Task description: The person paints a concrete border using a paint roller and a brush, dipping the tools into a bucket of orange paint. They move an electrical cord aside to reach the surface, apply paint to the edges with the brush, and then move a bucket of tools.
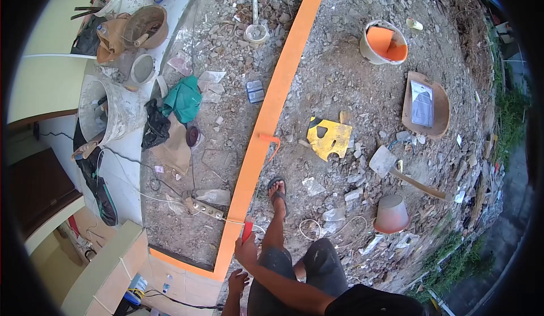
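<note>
Orange beam [271, 103] runs long and straight across the rubble ground [340, 72], from top of view down to a tiled orange wall corner [187, 270] near the person. Grey bucket [107, 112] stands left on a pale ledge, green cloth [184, 98] beside it. Orange-lined bucket [383, 43] sits well right of the beam, upturned pink pot [391, 214] lower right, yellow broken sheet [330, 137] between them, shovel [396, 168] near it. Person stands just right of the beam, sandalled foot [277, 194] forward. Right hand [246, 251] closed around a red handle [247, 230], pressed at the beam's edge. Left hand [237, 282] lower, beside the wall, fingers loosely curled, holding nothing that I can see.
</note>
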`<state>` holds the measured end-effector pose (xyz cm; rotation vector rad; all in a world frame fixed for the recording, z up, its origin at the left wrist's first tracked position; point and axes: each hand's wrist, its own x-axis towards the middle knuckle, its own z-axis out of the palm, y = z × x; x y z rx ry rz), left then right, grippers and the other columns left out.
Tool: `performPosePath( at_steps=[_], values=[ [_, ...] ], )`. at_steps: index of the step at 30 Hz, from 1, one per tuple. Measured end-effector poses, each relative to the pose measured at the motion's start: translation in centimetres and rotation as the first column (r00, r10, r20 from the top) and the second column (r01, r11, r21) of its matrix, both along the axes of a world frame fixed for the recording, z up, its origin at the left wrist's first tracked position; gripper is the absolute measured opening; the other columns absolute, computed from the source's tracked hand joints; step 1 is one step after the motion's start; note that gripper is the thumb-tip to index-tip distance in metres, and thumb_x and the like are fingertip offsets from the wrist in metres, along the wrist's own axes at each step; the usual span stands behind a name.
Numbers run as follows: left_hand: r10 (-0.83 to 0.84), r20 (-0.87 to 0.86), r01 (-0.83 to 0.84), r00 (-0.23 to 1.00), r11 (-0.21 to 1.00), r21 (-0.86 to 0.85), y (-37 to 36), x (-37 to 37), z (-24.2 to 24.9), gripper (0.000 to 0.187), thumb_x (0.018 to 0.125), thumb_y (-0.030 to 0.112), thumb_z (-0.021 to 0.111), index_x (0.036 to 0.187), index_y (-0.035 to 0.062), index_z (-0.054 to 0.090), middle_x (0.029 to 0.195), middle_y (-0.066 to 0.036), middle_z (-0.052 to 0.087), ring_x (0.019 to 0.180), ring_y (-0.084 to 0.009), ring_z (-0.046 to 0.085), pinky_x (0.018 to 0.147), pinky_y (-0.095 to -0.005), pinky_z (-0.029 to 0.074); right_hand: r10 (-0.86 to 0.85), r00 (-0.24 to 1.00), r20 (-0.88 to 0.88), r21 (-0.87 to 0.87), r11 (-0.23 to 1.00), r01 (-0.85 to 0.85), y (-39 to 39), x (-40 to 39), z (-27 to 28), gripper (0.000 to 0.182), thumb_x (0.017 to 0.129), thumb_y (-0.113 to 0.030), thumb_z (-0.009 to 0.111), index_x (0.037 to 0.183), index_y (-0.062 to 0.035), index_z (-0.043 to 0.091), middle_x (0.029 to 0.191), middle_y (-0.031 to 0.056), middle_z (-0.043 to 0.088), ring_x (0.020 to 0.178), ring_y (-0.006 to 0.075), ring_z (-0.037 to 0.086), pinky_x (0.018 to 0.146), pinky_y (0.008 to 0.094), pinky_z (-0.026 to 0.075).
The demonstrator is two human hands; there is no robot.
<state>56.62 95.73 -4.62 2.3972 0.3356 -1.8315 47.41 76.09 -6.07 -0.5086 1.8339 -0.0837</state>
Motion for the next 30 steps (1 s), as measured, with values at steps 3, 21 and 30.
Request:
performPosePath(
  at_steps=[3,21,30],
  values=[
    [0.045,-0.036,-0.046,0.998,0.999,-0.027,-1.4,-0.3,0.3,0.056,0.085,0.01,0.07,0.135,-0.0024,0.049,0.101,-0.019,0.068,0.087,-0.0263,0.069,0.073,-0.0403,0.058,-0.029,0.999,-0.023,-0.041,0.999,0.028,-1.5,0.1,0.2,0.049,0.093,-0.025,0.055,0.126,0.0047,0.036,0.089,0.0349,0.065,0.083,0.0542,0.064,0.074,0.0597,0.05],
    [0.142,0.051,-0.136,0.989,0.985,-0.102,-13.6,-7.5,-3.6,0.055,0.087,0.01,0.067,0.136,-0.0029,0.046,0.102,-0.017,0.067,0.084,-0.0278,0.069,0.069,-0.0427,0.056,-0.304,0.95,0.067,-0.348,0.885,0.308,-57.5,-19.0,-10.5,0.035,0.094,-0.02,0.054,0.111,0.0097,0.048,0.089,0.0283,0.065,0.058,0.0357,0.068,0.044,0.0434,0.055],
    [0.125,0.044,-0.13,0.991,0.985,0.11,-31.2,-18.7,3.5,0.051,0.093,0.02,0.065,0.14,0.0118,0.047,0.112,-0.013,0.071,0.093,-0.0268,0.069,0.076,-0.0417,0.059,-0.329,0.944,0.028,-0.451,0.839,0.305,-84.7,-33.0,-15.5,0.026,0.09,-0.015,0.054,0.083,0.0095,0.057,0.072,0.0209,0.065,0.055,0.029,0.067,0.042,0.0393,0.052]
  ],
)
